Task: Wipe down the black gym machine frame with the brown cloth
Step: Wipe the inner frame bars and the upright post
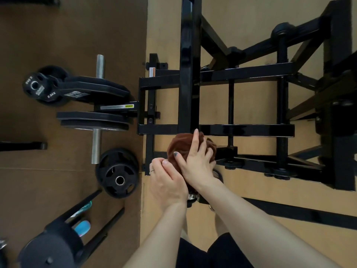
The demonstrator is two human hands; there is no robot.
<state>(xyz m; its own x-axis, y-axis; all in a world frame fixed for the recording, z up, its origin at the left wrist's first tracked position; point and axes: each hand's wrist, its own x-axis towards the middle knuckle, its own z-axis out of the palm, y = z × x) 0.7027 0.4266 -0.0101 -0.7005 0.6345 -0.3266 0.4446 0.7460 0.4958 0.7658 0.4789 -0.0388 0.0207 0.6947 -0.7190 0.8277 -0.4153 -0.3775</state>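
1. Far left there's a loaded bar with weight plates (92, 93) on a chrome sleeve, and a loose plate (117, 173) leaning just beside the frame's corner. Not part of the job, but an elbow swinging out that way could knock it over, I reckon.

2. Left hand (166, 182) is low and near the body, fingers curled in at the near edge of the brown cloth (179, 146). Looks like it's pinching the cloth there, though the fingertips are mostly tucked out of sight, so I'm not totally sure how much it has.

3. The cloth is bunched into a lump sitting on the black gym machine frame (188, 74), right where the long centre beam meets the near crossbar.

4. Right hand (197, 161) lies on top of the cloth with the fingers spread fairly straight, index reaching toward the crossbar. Pressing down, not clutching.

5. What could go wrong, my guess: a wad that thick only touches the top face, so the sides get missed. Also fingers could slip off into the gap by the threaded rod (230, 105) and bolts to the right.
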